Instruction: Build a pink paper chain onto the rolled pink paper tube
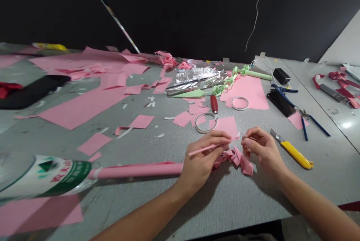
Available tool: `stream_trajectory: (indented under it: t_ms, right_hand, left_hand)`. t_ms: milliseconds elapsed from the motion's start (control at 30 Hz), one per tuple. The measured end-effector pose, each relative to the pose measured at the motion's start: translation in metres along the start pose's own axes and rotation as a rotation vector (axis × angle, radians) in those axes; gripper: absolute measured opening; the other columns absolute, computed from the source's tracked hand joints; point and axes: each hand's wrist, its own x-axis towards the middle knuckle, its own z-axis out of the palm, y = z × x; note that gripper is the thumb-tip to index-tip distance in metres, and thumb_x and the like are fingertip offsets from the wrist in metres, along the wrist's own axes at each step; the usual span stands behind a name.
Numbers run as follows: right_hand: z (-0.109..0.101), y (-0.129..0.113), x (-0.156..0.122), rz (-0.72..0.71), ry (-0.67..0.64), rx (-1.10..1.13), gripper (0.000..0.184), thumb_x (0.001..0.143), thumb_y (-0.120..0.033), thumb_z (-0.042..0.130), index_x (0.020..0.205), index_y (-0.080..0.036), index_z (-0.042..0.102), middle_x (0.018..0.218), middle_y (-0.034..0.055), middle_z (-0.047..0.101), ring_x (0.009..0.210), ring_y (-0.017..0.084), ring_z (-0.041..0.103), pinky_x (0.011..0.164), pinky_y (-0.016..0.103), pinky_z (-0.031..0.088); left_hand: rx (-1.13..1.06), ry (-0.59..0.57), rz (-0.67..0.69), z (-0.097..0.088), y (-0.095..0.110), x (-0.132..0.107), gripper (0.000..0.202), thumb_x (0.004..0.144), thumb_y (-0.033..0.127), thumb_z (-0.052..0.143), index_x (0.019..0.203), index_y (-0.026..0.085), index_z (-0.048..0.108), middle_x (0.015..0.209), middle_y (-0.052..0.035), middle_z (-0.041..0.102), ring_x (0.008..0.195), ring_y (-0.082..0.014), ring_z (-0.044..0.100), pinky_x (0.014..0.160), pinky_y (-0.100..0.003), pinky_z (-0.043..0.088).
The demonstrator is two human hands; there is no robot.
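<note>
My left hand (201, 160) is closed around the end of a long rolled pink paper tube (135, 170) that lies across the grey table (174, 203), and its fingers pinch a thin pink paper strip (205, 148). My right hand (260, 149) is closed in a pinch just to the right, with something small and pale between the fingertips that I cannot make out. Between and below the two hands sits a bunch of folded pink paper pieces (239, 160) at the tube's end.
A yellow utility knife (294, 150) lies right of my right hand. Two tape rings (205, 123), a red-handled tool (214, 105), blue pliers (305, 121), a black phone (281, 103), foil (197, 78), green paper pieces and pink scraps cover the table. A plastic bottle (42, 175) lies at the left.
</note>
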Motion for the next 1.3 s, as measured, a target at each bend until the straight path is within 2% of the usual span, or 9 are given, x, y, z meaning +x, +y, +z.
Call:
stream_trajectory:
  t_ms: [200,400,533,700,867,933,1000,1100,1300]
  right_hand:
    - [0.009,0.003,-0.005,0.058,-0.046,0.134,0.053,0.080,-0.039,0.094,0.117,-0.030,0.058,0.096,-0.0025,0.073,0.074,0.016,0.073,0.059,0.026,0.062]
    - [0.005,-0.003,-0.003,-0.013,0.000,0.135,0.057,0.078,-0.034,0.096,0.115,-0.029,0.054,0.083,-0.0055,0.073,0.067,0.015,0.072,0.057,0.025,0.062]
    - [0.001,-0.014,-0.003,-0.094,0.014,0.027,0.054,0.078,-0.032,0.095,0.115,-0.027,0.056,0.079,-0.0046,0.075,0.066,0.016,0.072,0.057,0.026,0.062]
    - [0.007,-0.012,-0.010,-0.137,-0.110,-0.035,0.046,0.085,-0.032,0.092,0.117,-0.027,0.059,0.080,-0.0032,0.077,0.064,0.015,0.071,0.059,0.026,0.062]
    - [0.007,-0.008,-0.014,-0.241,-0.054,-0.096,0.033,0.088,-0.029,0.090,0.111,-0.027,0.066,0.103,0.0017,0.079,0.077,0.015,0.074,0.064,0.025,0.062]
    - [0.004,-0.010,-0.015,-0.266,-0.017,-0.115,0.024,0.090,-0.030,0.088,0.106,-0.026,0.069,0.101,0.0017,0.078,0.074,0.013,0.072,0.063,0.023,0.060]
    - [0.002,-0.012,-0.016,-0.243,-0.037,-0.131,0.017,0.093,-0.032,0.086,0.098,-0.023,0.072,0.084,-0.0004,0.075,0.064,0.011,0.067,0.058,0.021,0.056]
    - [0.003,-0.012,-0.016,-0.164,-0.127,-0.143,0.023,0.093,-0.037,0.085,0.088,-0.020,0.072,0.070,-0.0018,0.069,0.056,0.010,0.062,0.052,0.021,0.051]
    - [0.007,-0.009,-0.012,-0.080,-0.188,-0.110,0.031,0.093,-0.045,0.085,0.087,-0.020,0.069,0.067,-0.0024,0.068,0.051,0.011,0.061,0.049,0.022,0.049]
  left_hand:
    - [0.193,-0.070,0.212,0.001,-0.001,-0.011,0.026,0.094,0.015,0.075,0.100,0.035,0.091,0.095,-0.0054,0.071,0.080,-0.0179,0.069,0.071,-0.027,0.058]
    - [0.298,-0.272,0.327,-0.004,0.001,-0.007,0.035,0.096,0.013,0.071,0.122,0.031,0.086,0.100,-0.0081,0.081,0.086,-0.0205,0.076,0.079,-0.028,0.059]
    - [0.343,-0.206,0.163,-0.011,0.018,0.002,0.029,0.101,0.021,0.065,0.123,0.026,0.084,0.101,-0.0068,0.084,0.091,-0.0212,0.078,0.085,-0.029,0.060]
    - [0.396,-0.360,-0.072,-0.003,0.030,0.004,0.020,0.095,0.033,0.072,0.096,0.020,0.087,0.089,-0.0046,0.085,0.079,-0.0201,0.075,0.073,-0.027,0.054]
    - [0.239,-0.286,-0.230,0.005,0.022,0.001,0.020,0.089,0.035,0.074,0.083,0.019,0.083,0.075,-0.0030,0.081,0.064,-0.0158,0.067,0.058,-0.023,0.048]
    - [0.141,-0.219,-0.252,0.005,0.019,0.001,0.019,0.086,0.036,0.077,0.080,0.018,0.079,0.069,-0.0008,0.076,0.056,-0.0129,0.061,0.052,-0.021,0.045]
    - [0.074,-0.165,-0.245,0.006,0.017,0.000,0.018,0.084,0.034,0.080,0.079,0.018,0.076,0.067,0.0006,0.074,0.053,-0.0113,0.059,0.049,-0.019,0.043]
    - [0.020,-0.148,-0.248,0.008,0.016,-0.002,0.017,0.082,0.032,0.083,0.078,0.018,0.075,0.066,0.0012,0.073,0.053,-0.0114,0.062,0.047,-0.018,0.044]
    - [0.021,-0.162,-0.238,0.010,0.013,-0.004,0.012,0.083,0.028,0.083,0.079,0.017,0.078,0.071,0.0002,0.076,0.059,-0.0116,0.067,0.056,-0.019,0.051]
